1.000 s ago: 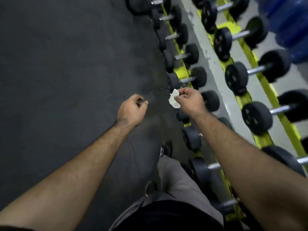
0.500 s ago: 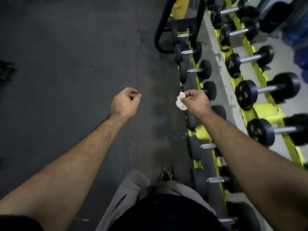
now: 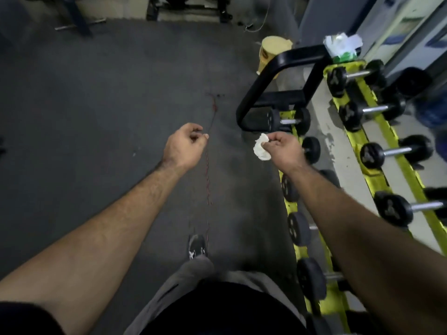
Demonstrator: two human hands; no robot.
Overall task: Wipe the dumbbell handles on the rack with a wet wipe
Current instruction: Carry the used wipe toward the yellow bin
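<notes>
2 yellow rack tiers edge dark, perhaps rubber floor; right hand pinches wipe.

No readable text anywhere. The dumbbell end caps carry embossed marks too blurred to make out, the yellow bucket shows a dark smudge of print that won't resolve, and the wipes pack label stays illegible.

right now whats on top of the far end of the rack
A pack of wipes sits on the black frame there, white sheets poking out. What lies under the pack is covered.
</notes>
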